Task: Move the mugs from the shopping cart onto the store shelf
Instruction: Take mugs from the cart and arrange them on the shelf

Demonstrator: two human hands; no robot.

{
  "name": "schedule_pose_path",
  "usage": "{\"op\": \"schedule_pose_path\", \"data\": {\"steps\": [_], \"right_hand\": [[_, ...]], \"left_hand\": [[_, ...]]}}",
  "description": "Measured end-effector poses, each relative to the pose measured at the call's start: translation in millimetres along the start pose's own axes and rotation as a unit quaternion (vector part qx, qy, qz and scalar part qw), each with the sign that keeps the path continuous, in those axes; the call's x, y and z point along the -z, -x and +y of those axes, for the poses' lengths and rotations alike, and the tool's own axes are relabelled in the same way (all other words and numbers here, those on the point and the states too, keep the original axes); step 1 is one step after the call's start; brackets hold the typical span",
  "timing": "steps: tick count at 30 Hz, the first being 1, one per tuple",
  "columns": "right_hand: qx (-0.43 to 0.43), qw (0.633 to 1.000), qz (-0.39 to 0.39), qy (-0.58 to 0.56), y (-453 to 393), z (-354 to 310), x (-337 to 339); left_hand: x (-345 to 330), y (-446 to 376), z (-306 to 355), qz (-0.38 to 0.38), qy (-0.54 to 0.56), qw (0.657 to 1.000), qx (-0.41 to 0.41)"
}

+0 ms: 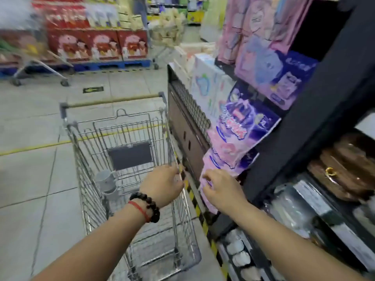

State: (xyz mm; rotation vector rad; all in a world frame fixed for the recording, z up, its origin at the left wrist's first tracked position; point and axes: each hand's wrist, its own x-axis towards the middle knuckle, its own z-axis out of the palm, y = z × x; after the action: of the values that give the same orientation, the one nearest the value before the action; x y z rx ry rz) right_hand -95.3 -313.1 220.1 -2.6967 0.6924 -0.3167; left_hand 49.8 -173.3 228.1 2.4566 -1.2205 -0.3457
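A wire shopping cart point(89, 151) stands in the aisle right in front of me. Two pale grey mugs point(105, 180), blurred, sit against its left side; the cart looks otherwise empty. My left hand point(162, 186), with a dark bead bracelet and a red string at the wrist, curls over the cart's right rim. My right hand point(221, 192) hovers with fingers apart at a pink package point(221, 157) leaning on the black store shelf point(304, 118) to the right. White mugs point(236, 248) line the shelf's lowest level.
Pink and purple packs point(269, 63) fill the upper shelves, and brown boards and wrapped goods point(345, 165) lie at the right. A yellow-black striped edge point(196, 205) runs along the shelf base beside the cart. Other carts point(38, 63) and red boxes on blue pallets point(101, 47) stand across the tiled floor.
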Motion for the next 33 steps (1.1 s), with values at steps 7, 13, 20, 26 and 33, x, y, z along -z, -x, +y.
{"op": "schedule_pose_path", "data": {"steps": [7,13,20,26,33], "right_hand": [[0.041,0.990,-0.138,0.003,-99.7,-75.1,-123.2],[0.053,0.964,-0.260,0.007,-141.2,-107.3,-195.0],[0.079,0.946,-0.314,0.011,-211.8,-117.5,-286.2],[0.093,0.933,-0.347,-0.016,-293.8,-133.3,-413.9],[0.055,0.922,-0.381,0.037,-334.1,-149.2,-521.4]], "left_hand": [[5.6,-13.8,-150.5,-0.038,0.042,0.981,0.183],[-20.9,-21.1,-226.8,-0.044,0.111,0.949,0.291],[-78.5,-37.3,-272.7,-0.030,0.176,0.909,0.376],[-142.5,-47.8,-304.0,0.014,0.243,0.858,0.453],[-199.5,-45.6,-316.7,0.047,0.328,0.794,0.510]]}}
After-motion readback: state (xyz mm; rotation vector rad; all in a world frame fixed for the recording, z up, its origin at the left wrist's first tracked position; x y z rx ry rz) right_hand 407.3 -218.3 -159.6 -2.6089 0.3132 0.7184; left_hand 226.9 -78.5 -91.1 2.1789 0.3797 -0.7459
